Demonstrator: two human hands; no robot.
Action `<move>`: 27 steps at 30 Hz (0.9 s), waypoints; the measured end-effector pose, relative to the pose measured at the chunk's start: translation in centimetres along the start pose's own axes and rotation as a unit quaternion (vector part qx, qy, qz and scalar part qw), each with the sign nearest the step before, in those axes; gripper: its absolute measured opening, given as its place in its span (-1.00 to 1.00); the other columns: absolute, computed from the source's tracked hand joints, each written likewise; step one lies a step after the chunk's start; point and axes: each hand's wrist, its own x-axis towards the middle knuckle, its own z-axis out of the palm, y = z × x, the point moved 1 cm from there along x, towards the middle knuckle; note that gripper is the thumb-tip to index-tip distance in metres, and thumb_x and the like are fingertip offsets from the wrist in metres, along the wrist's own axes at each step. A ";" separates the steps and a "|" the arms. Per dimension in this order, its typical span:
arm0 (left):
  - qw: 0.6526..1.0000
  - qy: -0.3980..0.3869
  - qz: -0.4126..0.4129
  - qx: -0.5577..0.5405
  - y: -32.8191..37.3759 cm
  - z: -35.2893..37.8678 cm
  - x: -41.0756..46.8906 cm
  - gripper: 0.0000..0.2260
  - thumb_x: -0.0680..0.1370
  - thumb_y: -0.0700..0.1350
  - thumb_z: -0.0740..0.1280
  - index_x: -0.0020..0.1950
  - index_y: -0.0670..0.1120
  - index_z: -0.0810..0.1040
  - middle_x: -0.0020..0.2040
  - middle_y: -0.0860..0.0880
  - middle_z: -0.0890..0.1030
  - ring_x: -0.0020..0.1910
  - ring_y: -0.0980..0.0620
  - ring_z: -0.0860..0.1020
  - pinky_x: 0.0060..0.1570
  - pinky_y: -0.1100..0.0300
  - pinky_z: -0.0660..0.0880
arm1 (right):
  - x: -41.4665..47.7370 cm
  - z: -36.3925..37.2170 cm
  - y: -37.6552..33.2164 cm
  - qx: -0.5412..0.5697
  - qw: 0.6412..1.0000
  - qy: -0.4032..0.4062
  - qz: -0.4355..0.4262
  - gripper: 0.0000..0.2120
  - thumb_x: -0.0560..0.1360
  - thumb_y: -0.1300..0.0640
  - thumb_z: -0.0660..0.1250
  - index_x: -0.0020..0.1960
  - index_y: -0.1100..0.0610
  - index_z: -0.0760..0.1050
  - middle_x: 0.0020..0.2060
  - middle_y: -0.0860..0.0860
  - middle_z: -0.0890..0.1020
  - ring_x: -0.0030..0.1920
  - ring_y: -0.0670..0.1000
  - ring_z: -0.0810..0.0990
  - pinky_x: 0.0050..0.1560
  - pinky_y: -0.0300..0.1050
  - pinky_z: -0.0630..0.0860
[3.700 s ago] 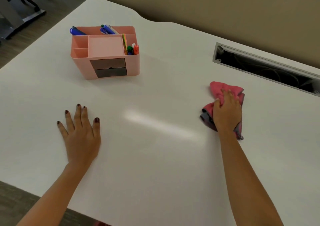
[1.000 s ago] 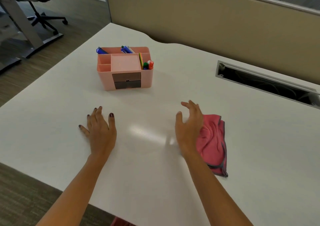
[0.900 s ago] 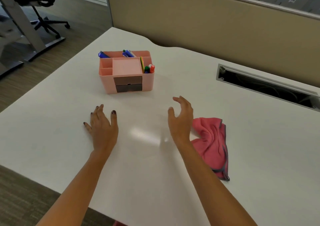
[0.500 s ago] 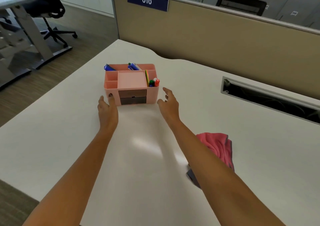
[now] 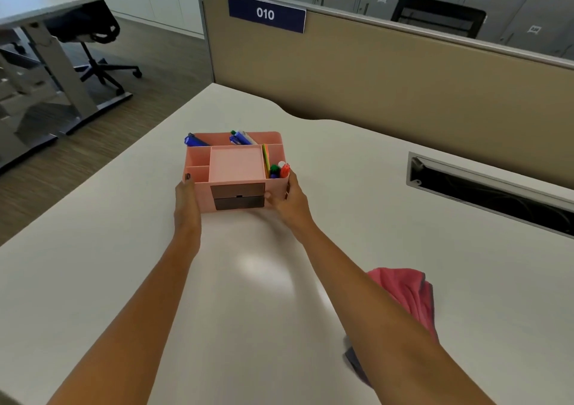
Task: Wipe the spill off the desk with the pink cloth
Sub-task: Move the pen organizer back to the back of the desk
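Observation:
The pink cloth (image 5: 407,296) lies crumpled on the white desk (image 5: 93,280) at the lower right, partly hidden under my right forearm, with nothing holding it. Both arms stretch forward to a pink desk organizer (image 5: 236,168) filled with pens and markers. My left hand (image 5: 186,199) presses against its left side, thumb on the rim. My right hand (image 5: 287,201) grips its right front corner. No spill shows on the desk surface; only a bright light reflection lies between my arms.
A long cable slot (image 5: 490,193) is cut into the desk at the right. A beige partition (image 5: 403,72) with a "010" sign runs behind the desk. An office chair (image 5: 90,32) and another desk (image 5: 40,4) stand on the floor at the left.
My right hand let go of the pink cloth and left it on the desk. Both hands moved forward and closed on the sides of the pink organizer. The view tilted up.

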 end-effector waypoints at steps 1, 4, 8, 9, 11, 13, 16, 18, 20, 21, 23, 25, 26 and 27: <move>1.000 0.005 0.000 0.003 -0.1 0.0 0.1 -0.53 0.61 0.21 -0.02 0.47 0.08 0.20 0.42 -0.03 0.39 0.38 -0.08 0.38 0.38 -0.13 0.34 | 0.0 0.2 0.1 -0.006 1.000 0.004 -0.004 -0.29 0.51 0.17 0.36 0.52 0.01 0.04 0.45 0.04 0.32 0.42 0.11 0.34 0.38 0.11 0.39; 1.000 0.025 -0.004 -0.005 -0.6 0.2 0.7 -0.56 0.61 0.17 0.01 0.45 0.06 0.20 0.40 -0.04 0.40 0.36 -0.09 0.38 0.36 -0.12 0.36 | 0.1 0.1 0.4 -0.023 1.000 0.003 -0.013 -0.29 0.51 0.13 0.36 0.52 0.01 0.03 0.46 0.02 0.31 0.43 0.10 0.34 0.38 0.07 0.37; 1.000 0.011 -0.006 -0.003 -0.5 2.0 1.3 -0.58 0.61 0.15 0.00 0.44 0.06 0.21 0.38 -0.06 0.42 0.33 -0.09 0.40 0.33 -0.09 0.38 | 0.6 -1.4 1.4 -0.030 0.999 0.022 -0.015 -0.28 0.51 0.08 0.36 0.52 -0.01 0.02 0.46 0.01 0.31 0.43 0.10 0.34 0.37 0.05 0.36; 1.000 0.004 -0.003 -0.004 -0.3 2.7 1.2 -0.58 0.61 0.14 0.00 0.44 0.06 0.21 0.37 -0.05 0.42 0.32 -0.08 0.41 0.32 -0.07 0.39 | 0.7 -2.0 1.6 -0.030 0.999 0.029 -0.014 -0.29 0.51 0.08 0.36 0.52 -0.02 0.03 0.46 0.01 0.32 0.42 0.09 0.34 0.36 0.04 0.37; 1.000 -0.019 0.006 -0.004 0.3 4.7 1.3 -0.60 0.62 0.13 0.02 0.43 0.06 0.22 0.35 -0.04 0.44 0.30 -0.07 0.42 0.27 -0.03 0.41 | 1.1 -3.7 1.9 -0.025 0.998 0.049 -0.017 -0.30 0.51 0.08 0.35 0.51 -0.02 0.04 0.45 0.01 0.33 0.41 0.09 0.36 0.35 0.02 0.39; 0.999 -0.042 0.012 -0.010 1.0 6.9 1.3 -0.61 0.61 0.12 0.03 0.42 0.06 0.23 0.32 -0.04 0.46 0.28 -0.06 0.43 0.24 -0.01 0.43 | 1.6 -5.6 2.2 -0.021 0.997 0.074 -0.018 -0.32 0.51 0.07 0.35 0.50 -0.02 0.07 0.44 0.00 0.35 0.40 0.09 0.38 0.33 0.02 0.41; 0.997 -0.073 0.029 -0.008 2.1 10.7 1.2 -0.61 0.62 0.12 0.01 0.41 0.04 0.24 0.30 -0.04 0.47 0.26 -0.06 0.45 0.18 0.04 0.44 | 2.3 -8.6 2.4 -0.015 0.993 0.113 -0.016 -0.34 0.51 0.04 0.35 0.49 -0.03 0.09 0.43 -0.02 0.36 0.38 0.08 0.40 0.30 0.00 0.43; 0.995 -0.095 0.044 0.003 3.0 13.4 1.0 -0.61 0.62 0.14 0.00 0.41 0.04 0.24 0.31 -0.03 0.46 0.25 -0.05 0.45 0.19 0.02 0.45 | 2.8 -10.6 2.6 -0.002 0.991 0.134 -0.018 -0.35 0.51 0.04 0.35 0.48 -0.03 0.10 0.42 -0.02 0.36 0.38 0.07 0.40 0.29 0.00 0.43; 0.991 -0.118 0.054 0.018 3.8 16.5 1.2 -0.60 0.62 0.16 -0.02 0.42 0.05 0.23 0.34 -0.03 0.45 0.26 -0.05 0.45 0.24 -0.02 0.45 | 3.4 -12.8 3.0 0.002 0.987 0.157 -0.019 -0.35 0.51 0.05 0.34 0.49 -0.01 0.09 0.42 -0.02 0.36 0.38 0.07 0.40 0.30 0.00 0.43; 0.990 -0.128 0.056 0.024 4.1 17.9 1.3 -0.60 0.63 0.16 -0.03 0.42 0.06 0.22 0.35 -0.02 0.44 0.27 -0.05 0.45 0.24 -0.01 0.45 | 3.9 -13.9 3.3 0.001 0.985 0.169 -0.017 -0.35 0.51 0.06 0.34 0.49 -0.01 0.09 0.42 -0.02 0.36 0.38 0.07 0.40 0.30 0.01 0.42; 0.986 -0.153 0.064 0.032 4.7 20.7 1.6 -0.59 0.62 0.17 -0.04 0.42 0.06 0.23 0.35 -0.01 0.44 0.25 -0.03 0.46 0.19 0.03 0.44 | 4.8 -15.9 3.8 0.000 0.982 0.190 -0.012 -0.35 0.51 0.08 0.34 0.49 0.00 0.09 0.42 -0.01 0.36 0.39 0.07 0.39 0.31 0.01 0.41; 0.981 -0.176 0.068 0.037 4.9 23.1 1.9 -0.58 0.62 0.17 -0.04 0.42 0.05 0.24 0.34 -0.02 0.46 0.24 -0.02 0.47 0.19 0.03 0.46 | 5.7 -17.7 4.1 0.004 0.979 0.206 -0.013 -0.36 0.51 0.09 0.34 0.48 0.02 0.11 0.40 0.00 0.38 0.37 0.05 0.40 0.30 -0.02 0.43; 0.979 -0.187 0.068 0.039 4.9 24.2 2.1 -0.58 0.62 0.18 -0.04 0.42 0.04 0.25 0.33 -0.03 0.46 0.24 -0.03 0.47 0.21 0.01 0.47 | 6.1 -18.6 4.3 0.007 0.977 0.213 -0.017 -0.37 0.51 0.10 0.35 0.48 0.03 0.12 0.39 0.00 0.39 0.36 0.04 0.41 0.27 -0.06 0.45; 0.977 -0.198 0.066 0.039 5.0 25.4 2.3 -0.58 0.62 0.18 -0.04 0.41 0.04 0.26 0.33 -0.03 0.47 0.25 -0.04 0.48 0.24 -0.02 0.47 | 6.7 -19.5 4.6 0.008 0.975 0.221 -0.020 -0.38 0.51 0.10 0.35 0.47 0.03 0.13 0.37 0.00 0.41 0.33 0.01 0.42 0.23 -0.12 0.45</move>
